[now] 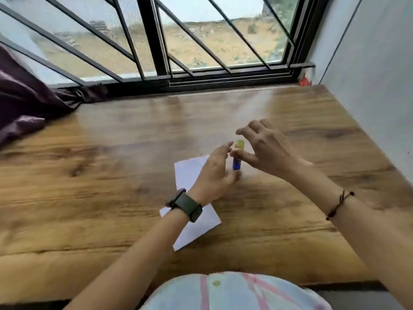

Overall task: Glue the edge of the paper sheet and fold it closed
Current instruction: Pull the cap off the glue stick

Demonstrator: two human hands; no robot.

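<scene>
Pale cloth with pink stripes [234, 291], nearest the lens, hangs over the near edge of the wooden table [100, 175], and every place below is given from that table. Its brown, grained, glossy top fills the middle of the view and runs back to a black-framed window [156, 41] with slanted bars along its far edge; sandy ground shows blurred through the glass. A grey wall [368, 74] closes the table's right side, and a dark purple curtain [26, 97] spills onto its far left corner. A small red object [304, 82], too small to identify, sits at the far right corner by the sill. Near the table's centre lies the white paper sheet [192, 222], flat and skewed, partly hidden under the left forearm, which wears a dark watch [186, 205]. Just beyond the sheet's right edge a glue stick [237, 156] stands upright, blue body and yellow-green top. The left hand [216, 173] curls round its lower body, thumb low and fingers high. The right hand [266, 151] pinches the stick just under the top, its other fingers spread upward. A dark cord bracelet [339, 203] circles the right wrist.
</scene>
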